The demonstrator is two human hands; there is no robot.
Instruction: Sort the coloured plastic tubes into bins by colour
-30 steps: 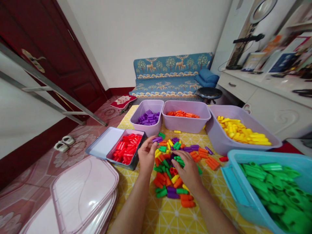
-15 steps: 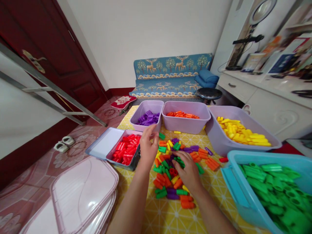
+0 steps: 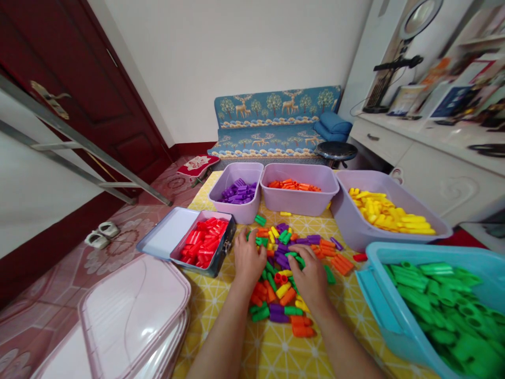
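The person's left hand lies palm down on the left edge of a heap of mixed plastic tubes. Its fingers are spread and slightly bent over green and orange pieces. Whether it has hold of any cannot be told, since the palm hides what lies under it. The right hand rests palm down on the right side of the same heap. Its fingers curl down among purple, green and yellow tubes, and the fingertips are buried, so a grip on one piece cannot be made out.

The heap lies between and just ahead of the two hands on a yellow patterned cloth. A few orange, purple and green tubes lie loose near the wrists.

Just left of the left hand stands an open tin box filled with red tubes. Ahead of the left hand is a lilac tub of purple tubes. Beside that tub, ahead of both hands, is another tub holding orange tubes. Ahead and to the right of the right hand is a larger tub of yellow tubes. Close on the right of the right forearm stands a blue bin heaped with green tubes. Stacked pink lids lie well left of the left forearm.
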